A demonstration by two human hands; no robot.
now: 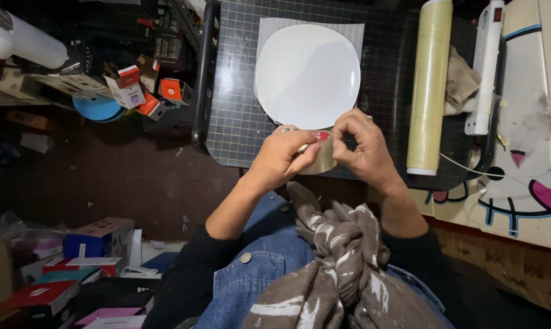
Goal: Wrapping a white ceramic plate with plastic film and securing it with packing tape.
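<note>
Both hands meet over the near edge of the cutting mat (pixel 239 122), working a roll of clear tape (pixel 324 159). The left hand (pixel 281 157) closes around the roll from the left side, fingers curled over its rim and thumb pressed against it, so the roll is held just above the mat's front edge. The right hand (pixel 363 149) has its thumb and forefinger pinched tight together at the top of the roll — apparently on the loose end of the tape, though the strip itself is too thin and clear to make out.

Just beyond the hands lies a white plate (pixel 307 74), resting on a sheet of white wrap (pixel 348 31) that shows at its far corners. To the right, well apart from the plate, a roll of film (pixel 429 85) lies lengthwise on the mat.

The step in hand looks like freeing the tape's end — the start of pulling off a strip. The next move calls for a firm pinch from the right hand and a steady hold on the roll by the left, pulling outward in a straight line so the strip does not twist or fold onto itself.
</note>
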